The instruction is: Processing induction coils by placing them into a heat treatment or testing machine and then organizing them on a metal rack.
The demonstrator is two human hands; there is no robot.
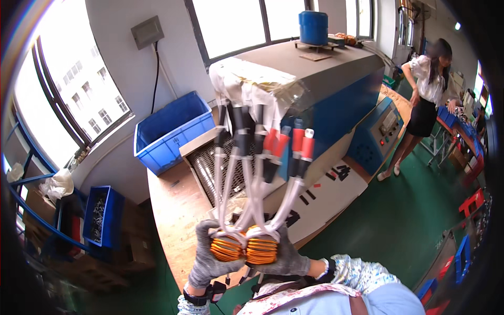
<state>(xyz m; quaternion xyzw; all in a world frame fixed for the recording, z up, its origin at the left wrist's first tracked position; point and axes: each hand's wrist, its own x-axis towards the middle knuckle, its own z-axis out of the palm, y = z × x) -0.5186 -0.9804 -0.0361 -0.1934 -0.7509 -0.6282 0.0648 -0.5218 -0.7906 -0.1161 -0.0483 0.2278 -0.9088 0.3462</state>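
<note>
Both my hands are in grey knitted gloves, low in the middle of the view. My left hand (203, 262) grips the left one of two orange wire-wound coils (227, 248). My right hand (291, 257) is closed round the right coil (262, 251), which sits against the first. Several white-sleeved leads (254, 197) rise from the coils. Their upper ends carry black sleeves (243, 139) and red sleeves (307, 144), with metal tips showing on some. More lead ends hang below my hands. The fingers behind the coils are hidden.
A conveyor mesh (210, 163) leads into a large blue-and-brown machine (336, 105), its opening draped with white cloth (252, 79). A blue crate (173, 128) stands left of it. Black and red sleeve pieces lie on a white sheet (336, 194). Another person (428, 89) stands at right.
</note>
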